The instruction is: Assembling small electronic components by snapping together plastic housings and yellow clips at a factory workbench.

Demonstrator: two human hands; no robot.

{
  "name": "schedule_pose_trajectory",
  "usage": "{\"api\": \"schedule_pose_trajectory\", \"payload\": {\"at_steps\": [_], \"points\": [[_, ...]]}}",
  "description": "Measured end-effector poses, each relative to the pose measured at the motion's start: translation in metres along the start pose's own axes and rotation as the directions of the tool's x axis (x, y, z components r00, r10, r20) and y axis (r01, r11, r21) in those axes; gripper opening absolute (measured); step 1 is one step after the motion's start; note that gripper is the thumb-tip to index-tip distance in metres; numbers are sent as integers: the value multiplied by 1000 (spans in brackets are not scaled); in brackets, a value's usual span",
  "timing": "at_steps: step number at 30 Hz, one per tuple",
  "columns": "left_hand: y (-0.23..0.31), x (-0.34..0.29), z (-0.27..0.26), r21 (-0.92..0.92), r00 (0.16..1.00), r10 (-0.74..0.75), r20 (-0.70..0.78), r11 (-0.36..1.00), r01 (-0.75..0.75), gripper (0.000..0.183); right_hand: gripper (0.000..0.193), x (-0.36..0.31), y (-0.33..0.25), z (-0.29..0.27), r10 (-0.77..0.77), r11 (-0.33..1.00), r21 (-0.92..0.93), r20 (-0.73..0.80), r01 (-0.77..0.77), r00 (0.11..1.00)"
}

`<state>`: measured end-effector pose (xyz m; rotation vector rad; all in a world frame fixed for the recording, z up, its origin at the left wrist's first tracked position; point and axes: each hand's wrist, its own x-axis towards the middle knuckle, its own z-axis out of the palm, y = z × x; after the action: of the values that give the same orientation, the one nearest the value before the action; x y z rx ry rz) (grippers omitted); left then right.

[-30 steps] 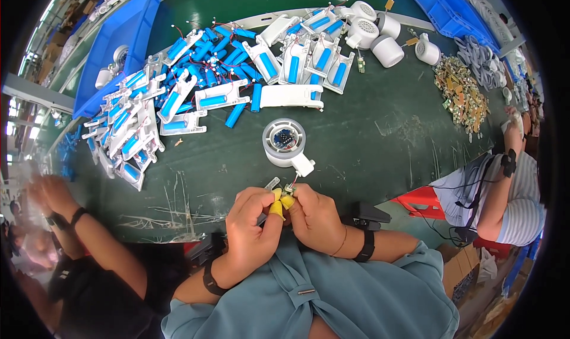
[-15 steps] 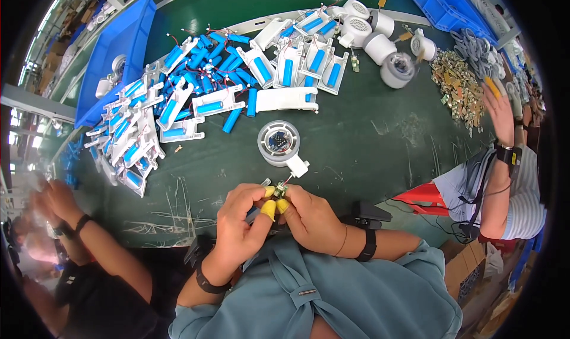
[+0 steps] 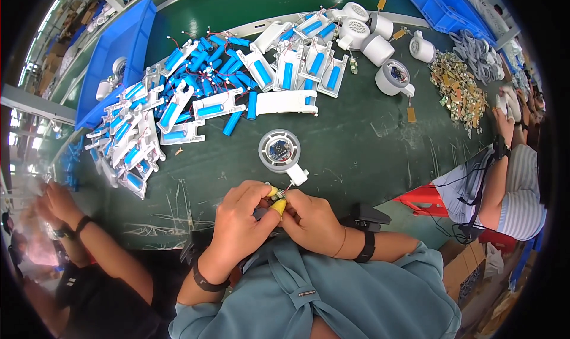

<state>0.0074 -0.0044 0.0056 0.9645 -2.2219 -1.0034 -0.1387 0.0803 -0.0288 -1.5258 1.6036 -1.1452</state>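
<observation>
Close to my body, my left hand (image 3: 246, 215) and my right hand (image 3: 312, 220) meet with pinched fingertips, some in yellow finger cots. Between them they grip a small circuit board (image 3: 281, 194), mostly covered by the fingers. Thin wires run from it to the short white neck (image 3: 298, 174) of a round grey-and-white fan housing (image 3: 279, 151). That housing lies on the green table just beyond my hands, its open face up and electronics showing inside.
Blue cylindrical batteries (image 3: 230, 123) and white battery holders (image 3: 286, 101) are heaped beyond and left. White fan heads (image 3: 377, 49), another housing (image 3: 392, 77) and a pile of small circuit boards (image 3: 457, 95) lie right. Blue bins (image 3: 127, 48) stand behind. Co-workers' arms (image 3: 113, 253) flank me.
My fingers have shifted slightly around the board. At the right, a housing has come to rest with its board hanging out, and the co-worker's hand has moved lower, by pale grey parts.
</observation>
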Motion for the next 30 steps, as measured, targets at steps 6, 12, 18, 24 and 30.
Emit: {"api": "schedule_pose_trajectory", "payload": {"at_steps": [6, 12, 18, 24, 30], "points": [[0, 1, 0, -34, 1000, 4, -18, 999, -4, 21, 20, -1, 0, 0, 14, 1000, -5, 32, -14, 999], [-2, 0, -7, -8, 999, -24, 43, 1000, 24, 26, 25, 2, -5, -6, 16, 998, 64, 84, -21, 996], [-2, -9, -18, 62, 992, -86, 89, 995, 80, 32, 38, 14, -27, -43, -138, 973, -187, 13, 138, 990], [0, -10, -10, 234, 990, 55, 133, 969, -86, 28, 64, 57, -20, -33, -312, 904, -335, -99, 264, 945], [11, -5, 1, 279, 982, 131, 140, 946, -166, 22, 63, 52, -10, -23, -250, 955, -198, -138, 221, 958]]}}
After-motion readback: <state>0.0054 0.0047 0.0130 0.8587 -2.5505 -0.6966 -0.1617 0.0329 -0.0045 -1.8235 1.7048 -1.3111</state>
